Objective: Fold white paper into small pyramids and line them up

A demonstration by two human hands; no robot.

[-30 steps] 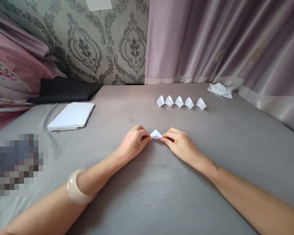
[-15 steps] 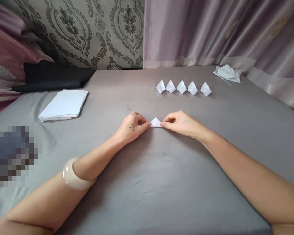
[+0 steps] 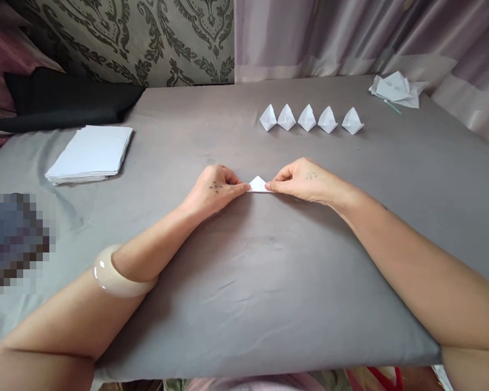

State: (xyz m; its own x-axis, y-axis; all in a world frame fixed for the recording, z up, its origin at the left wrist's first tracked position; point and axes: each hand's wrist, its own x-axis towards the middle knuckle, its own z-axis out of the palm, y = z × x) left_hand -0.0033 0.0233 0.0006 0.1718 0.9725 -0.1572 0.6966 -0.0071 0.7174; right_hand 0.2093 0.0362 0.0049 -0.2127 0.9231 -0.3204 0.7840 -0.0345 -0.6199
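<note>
A small piece of folded white paper (image 3: 258,183), with a triangular peak on top and a straight lower edge, is held between my two hands. My left hand (image 3: 217,188) pinches its left end between thumb and fingers. At the right end, my right hand (image 3: 305,180) pinches it the same way. The fingers cover both ends of the paper. Beyond my hands, several folded white paper shapes (image 3: 307,118) with pointed tops stand in a row.
A stack of white paper sheets (image 3: 92,153) lies at the left, before a black cloth (image 3: 69,102). Loose white papers (image 3: 397,88) and a thin greenish stick (image 3: 393,106) are at the far right. A blurred-out item (image 3: 12,239) lies at the left edge. Grey cloth (image 3: 244,304) covers the table.
The view has tilted down, so things sit higher in the picture and the near table edge shows. Both hands keep their pinch on the folded paper, whose peak looks slightly lower.
</note>
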